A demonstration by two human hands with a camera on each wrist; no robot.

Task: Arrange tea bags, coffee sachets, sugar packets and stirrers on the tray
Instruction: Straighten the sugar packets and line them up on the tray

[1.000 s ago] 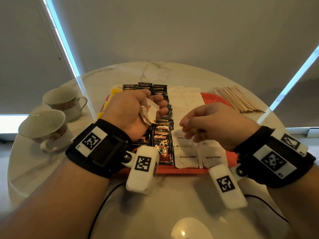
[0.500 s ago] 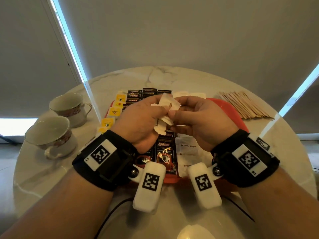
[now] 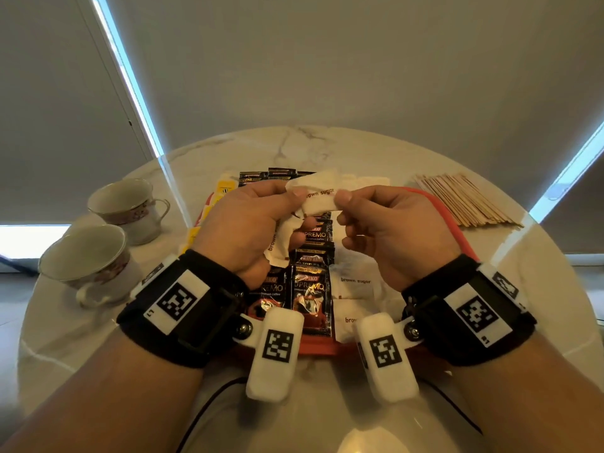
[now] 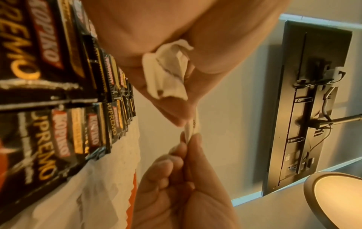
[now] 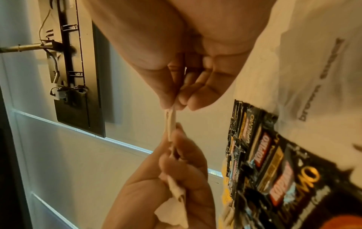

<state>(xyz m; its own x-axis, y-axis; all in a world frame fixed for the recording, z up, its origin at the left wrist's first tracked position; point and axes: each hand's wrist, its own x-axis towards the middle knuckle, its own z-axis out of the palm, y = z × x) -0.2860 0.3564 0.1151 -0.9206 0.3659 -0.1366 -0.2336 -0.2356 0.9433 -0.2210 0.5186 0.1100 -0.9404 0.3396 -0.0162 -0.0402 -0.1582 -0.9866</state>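
Above the red tray (image 3: pixel 452 223), the left hand (image 3: pixel 248 230) and right hand (image 3: pixel 392 233) each pinch one end of a sugar packet (image 3: pixel 318 201); the left grip also clutches more packets (image 3: pixel 277 246). Stirrers (image 3: pixel 464 201) lie far right on the table (image 3: pixel 327 142).

A second ago the hands are apart, low over the tray: the left hand (image 3: pixel 251 223) cups crumpled packets at centre frame and the right hand (image 3: pixel 389 230) hovers, fingers curled, at centre right. Half a second ago they meet at mid-frame. Now both are raised toward the upper middle of the picture, and one brown sugar packet (image 3: pixel 318 199) is stretched flat between them, its print readable, pinched at its left end by the left thumb and at its right end by the right. More packets (image 3: pixel 277 245) now hang from the left palm, lower centre.
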